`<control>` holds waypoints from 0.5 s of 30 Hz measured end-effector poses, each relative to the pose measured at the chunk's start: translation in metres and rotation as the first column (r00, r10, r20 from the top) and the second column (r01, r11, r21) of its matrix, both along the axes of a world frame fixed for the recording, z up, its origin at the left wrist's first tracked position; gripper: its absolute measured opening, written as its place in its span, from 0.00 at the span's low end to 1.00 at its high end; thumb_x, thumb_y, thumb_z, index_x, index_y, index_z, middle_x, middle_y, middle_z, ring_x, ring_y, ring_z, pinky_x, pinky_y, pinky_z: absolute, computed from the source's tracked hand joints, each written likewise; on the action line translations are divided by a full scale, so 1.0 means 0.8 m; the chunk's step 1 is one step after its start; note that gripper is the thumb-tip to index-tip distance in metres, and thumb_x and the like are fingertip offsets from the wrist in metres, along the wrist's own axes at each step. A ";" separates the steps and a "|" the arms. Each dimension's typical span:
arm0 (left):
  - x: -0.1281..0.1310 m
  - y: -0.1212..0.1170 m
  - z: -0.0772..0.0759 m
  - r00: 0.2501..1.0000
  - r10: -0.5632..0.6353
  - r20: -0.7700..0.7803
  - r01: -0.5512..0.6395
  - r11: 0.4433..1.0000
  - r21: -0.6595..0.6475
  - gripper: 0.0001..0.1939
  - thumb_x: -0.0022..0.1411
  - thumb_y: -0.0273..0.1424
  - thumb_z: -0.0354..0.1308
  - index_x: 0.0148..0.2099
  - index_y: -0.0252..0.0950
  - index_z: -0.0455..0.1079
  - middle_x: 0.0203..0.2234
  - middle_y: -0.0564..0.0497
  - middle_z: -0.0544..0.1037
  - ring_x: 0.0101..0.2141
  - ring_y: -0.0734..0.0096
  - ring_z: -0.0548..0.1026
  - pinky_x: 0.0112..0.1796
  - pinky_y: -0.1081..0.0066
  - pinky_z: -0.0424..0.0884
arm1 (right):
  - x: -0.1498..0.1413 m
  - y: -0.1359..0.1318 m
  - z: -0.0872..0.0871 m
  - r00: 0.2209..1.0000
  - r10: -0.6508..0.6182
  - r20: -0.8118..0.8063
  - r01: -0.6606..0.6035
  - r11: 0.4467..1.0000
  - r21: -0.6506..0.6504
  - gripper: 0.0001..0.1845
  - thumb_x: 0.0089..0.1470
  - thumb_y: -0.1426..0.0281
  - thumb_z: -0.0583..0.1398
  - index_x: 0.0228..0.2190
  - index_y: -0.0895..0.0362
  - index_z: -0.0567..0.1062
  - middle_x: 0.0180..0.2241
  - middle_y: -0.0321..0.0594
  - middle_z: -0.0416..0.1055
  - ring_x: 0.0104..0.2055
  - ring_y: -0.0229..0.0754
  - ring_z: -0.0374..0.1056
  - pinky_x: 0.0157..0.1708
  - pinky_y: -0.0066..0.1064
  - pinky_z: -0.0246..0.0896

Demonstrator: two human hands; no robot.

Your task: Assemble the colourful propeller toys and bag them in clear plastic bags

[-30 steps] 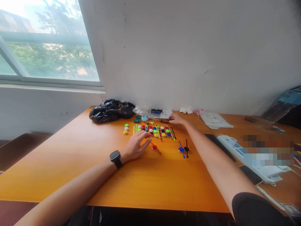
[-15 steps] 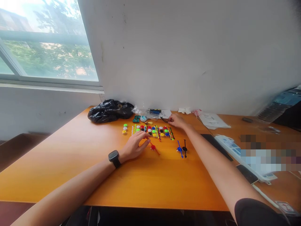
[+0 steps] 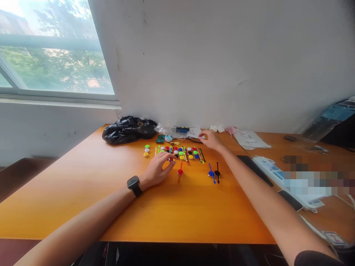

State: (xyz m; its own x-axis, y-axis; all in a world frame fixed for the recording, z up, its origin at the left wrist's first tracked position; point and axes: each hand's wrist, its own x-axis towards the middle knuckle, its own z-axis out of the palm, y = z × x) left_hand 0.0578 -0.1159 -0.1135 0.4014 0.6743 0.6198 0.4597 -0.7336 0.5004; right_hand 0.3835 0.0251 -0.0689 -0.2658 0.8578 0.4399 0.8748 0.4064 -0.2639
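Note:
My left hand (image 3: 157, 168), with a black watch (image 3: 134, 184) on its wrist, hovers open at the near edge of the coloured parts. Just right of its thumb is a red arrow spinner (image 3: 180, 172), its arrow slightly blurred. A blue arrow spinner (image 3: 211, 173) and a black arrow spinner (image 3: 217, 173) stand side by side farther right. My right hand (image 3: 211, 140) reaches to the back of the table beside a thin black cable (image 3: 194, 140). Its thumb and forefinger look apart, with nothing visible between them.
Rows of coloured discs (image 3: 189, 150) and loose arrows (image 3: 184, 155) lie between the hands. A black plastic bag (image 3: 129, 130) sits back left. Behind are a green piece (image 3: 160, 139), screwdrivers (image 3: 181, 130) and papers (image 3: 251, 139). A white power strip (image 3: 287, 183) and phone (image 3: 290, 200) lie right.
The red spinner's arrow has turned from a slant to nearly upright in view. My right hand's fingers have parted slightly near the black cable. My left hand has barely moved.

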 end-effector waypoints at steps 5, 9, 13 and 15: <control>0.000 0.004 0.000 0.999 0.036 0.035 -0.036 0.999 0.016 0.06 0.76 0.33 0.55 0.48 0.40 0.72 0.42 0.47 0.80 0.44 0.61 0.77 0.47 0.61 0.73 | -0.036 -0.096 0.014 0.968 0.222 -0.119 -0.217 0.975 0.054 0.07 0.63 0.67 0.62 0.36 0.54 0.81 0.40 0.44 0.81 0.48 0.51 0.72 0.52 0.41 0.65; -0.004 0.009 0.003 0.994 0.109 0.011 -0.110 0.992 0.059 0.06 0.76 0.32 0.55 0.49 0.40 0.72 0.42 0.48 0.80 0.44 0.61 0.76 0.47 0.62 0.71 | -0.063 -0.172 0.014 0.936 0.327 -0.131 -0.327 0.945 0.016 0.07 0.65 0.67 0.61 0.41 0.53 0.80 0.44 0.46 0.80 0.53 0.53 0.70 0.55 0.47 0.67; -0.023 0.026 0.007 0.975 0.222 -0.010 -0.219 0.969 0.113 0.06 0.76 0.33 0.54 0.49 0.40 0.72 0.44 0.48 0.80 0.46 0.59 0.75 0.49 0.60 0.70 | -0.086 -0.210 -0.005 0.891 0.451 -0.056 -0.451 0.892 0.013 0.12 0.68 0.70 0.59 0.50 0.51 0.79 0.53 0.46 0.77 0.61 0.53 0.67 0.63 0.50 0.63; -0.038 0.038 0.008 0.960 0.281 -0.012 -0.278 0.953 0.121 0.07 0.75 0.33 0.55 0.50 0.40 0.72 0.45 0.48 0.80 0.48 0.58 0.74 0.50 0.60 0.71 | -0.096 -0.218 -0.019 0.869 0.495 0.006 -0.495 0.869 -0.002 0.15 0.69 0.71 0.58 0.54 0.50 0.77 0.58 0.45 0.75 0.65 0.53 0.64 0.65 0.51 0.60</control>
State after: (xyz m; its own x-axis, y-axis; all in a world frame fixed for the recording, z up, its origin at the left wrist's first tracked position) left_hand 0.0276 -0.0852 -0.1073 0.2261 0.6857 0.6919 0.6678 -0.6262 0.4024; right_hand 0.3069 -0.1489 -0.0838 -0.6586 0.6131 0.4364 0.5601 0.7866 -0.2598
